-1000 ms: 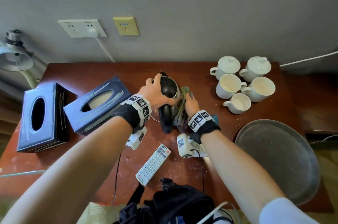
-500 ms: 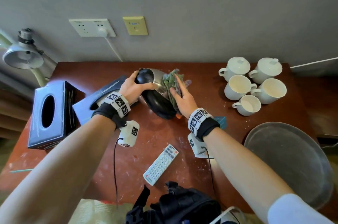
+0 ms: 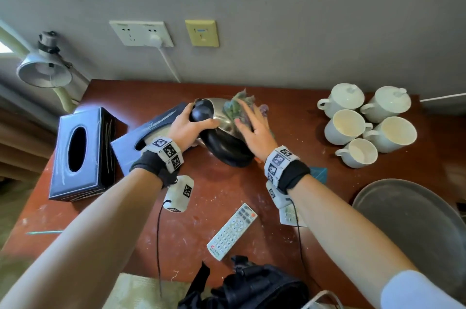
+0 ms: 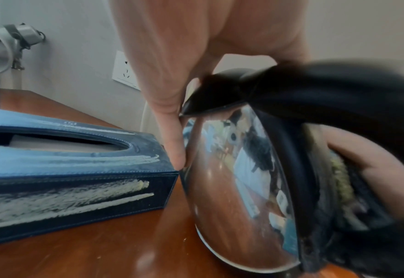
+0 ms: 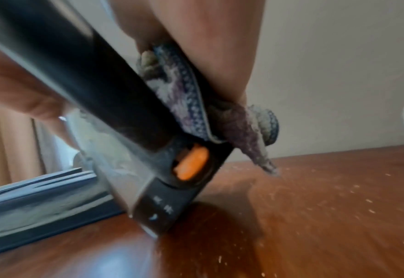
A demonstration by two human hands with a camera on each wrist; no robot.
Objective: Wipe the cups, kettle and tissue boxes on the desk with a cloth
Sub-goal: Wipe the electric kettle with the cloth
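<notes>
Kettle [image 3: 222, 129] stands tilted on the desk [image 3: 201, 197], touching the nearer tissue box [image 4: 72, 169]. Left hand [image 3: 185, 129] curls over the black lid and top. Right hand [image 3: 254, 132], fingers nearly straight, presses the cloth [image 3: 233, 107] flat against the steel side (beside the handle). The polished wall is probably slippery and rigid, so hold the lid rim or handle. Cloth is soft and bunches easily. Cups [image 3: 365, 122] sit well apart at right.
</notes>
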